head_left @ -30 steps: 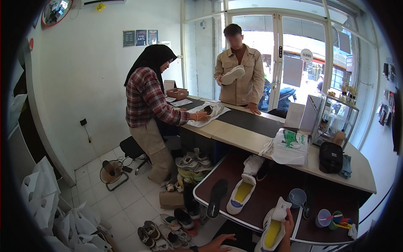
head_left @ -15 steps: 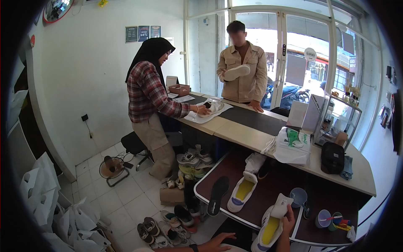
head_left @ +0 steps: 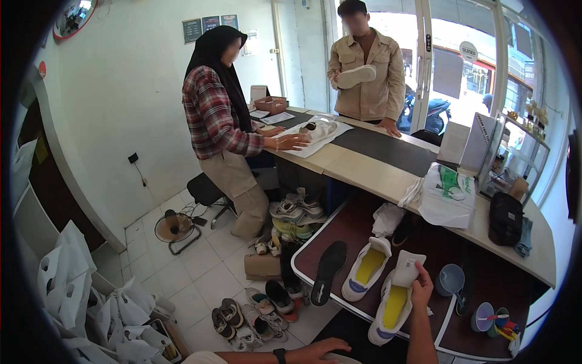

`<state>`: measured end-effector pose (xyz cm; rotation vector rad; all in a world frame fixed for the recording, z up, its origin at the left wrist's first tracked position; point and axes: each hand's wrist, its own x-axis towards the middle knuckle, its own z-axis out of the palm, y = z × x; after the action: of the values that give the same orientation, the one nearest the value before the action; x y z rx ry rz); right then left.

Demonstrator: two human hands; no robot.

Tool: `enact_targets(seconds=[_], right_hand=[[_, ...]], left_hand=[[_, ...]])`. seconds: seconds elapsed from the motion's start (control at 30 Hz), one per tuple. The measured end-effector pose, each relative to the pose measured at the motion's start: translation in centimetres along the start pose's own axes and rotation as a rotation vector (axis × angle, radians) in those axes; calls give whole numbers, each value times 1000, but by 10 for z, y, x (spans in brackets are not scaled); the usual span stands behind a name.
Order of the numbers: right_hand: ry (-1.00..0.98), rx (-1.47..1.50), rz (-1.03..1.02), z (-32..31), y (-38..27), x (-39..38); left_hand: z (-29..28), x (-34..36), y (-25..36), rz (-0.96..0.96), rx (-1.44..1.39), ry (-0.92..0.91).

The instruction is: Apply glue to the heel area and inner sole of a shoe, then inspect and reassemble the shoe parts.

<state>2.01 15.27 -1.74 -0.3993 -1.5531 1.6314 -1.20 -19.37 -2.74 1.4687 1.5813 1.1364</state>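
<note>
My right hand (head_left: 420,288) grips a white shoe (head_left: 385,323) by its raised tongue at the front edge of the dark red shelf (head_left: 321,219). The shoe has a yellow inside and a blue patch at one end. A similar shoe (head_left: 354,285) lies left of it, beside a black insole (head_left: 328,276). My left hand (head_left: 324,350), with a dark wristband, rests low at the bottom, fingers loosely apart and holding nothing. A blue ladle-like cup (head_left: 450,279) is right of my right hand, with a purple cup (head_left: 482,317) of tools below it.
A co-worker in plaid (head_left: 215,115) touches a shoe (head_left: 318,128) on the counter (head_left: 339,164). A person in a beige jacket (head_left: 367,103) holds a shoe across it. Shoes (head_left: 260,321), a fan (head_left: 173,227) and white bags (head_left: 66,273) stand on the left and below.
My right hand and its shoe have moved leftward relative to the shelf, next to the other shoe. The co-worker in plaid has straightened a little. The view has shifted.
</note>
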Motion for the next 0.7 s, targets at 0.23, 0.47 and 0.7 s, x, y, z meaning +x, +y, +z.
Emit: enact_targets(seconds=[0.23,0.47,0.7], right_hand=[[-160,-77,46,0,-29,-7],[3,-545,-200,24,-74,-25],[-38,-1010,-451,27,-105,-16]], left_hand=[[-116,45,48,435,63,287],[-283,142,-12,306,112,925],[-414,196,-86,130,396,1287]])
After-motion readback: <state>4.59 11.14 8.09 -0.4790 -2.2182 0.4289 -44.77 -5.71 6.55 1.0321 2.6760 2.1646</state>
